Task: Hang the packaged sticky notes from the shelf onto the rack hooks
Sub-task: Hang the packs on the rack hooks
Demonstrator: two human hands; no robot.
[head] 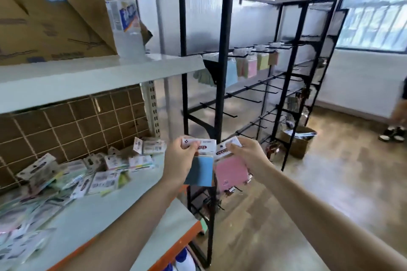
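My left hand (179, 156) pinches the white header card of a blue sticky-note pack (200, 170). Beside it, my right hand (246, 153) pinches the header of a pink sticky-note pack (230, 172). Both packs hang down in front of the black rack (222, 50), near its front post. Several packs (251, 65) hang on the rack's upper hooks farther back. Bare hooks (244, 97) stick out on the rows below. A loose pile of packaged sticky notes (88, 174) lies on the white shelf (123, 211) at the left.
A water bottle (125, 20) and a cardboard box (50, 9) stand on the upper shelf. A cardboard box (299, 141) sits on the wooden floor by the rack's far end. A person's legs (396, 121) show at the right edge.
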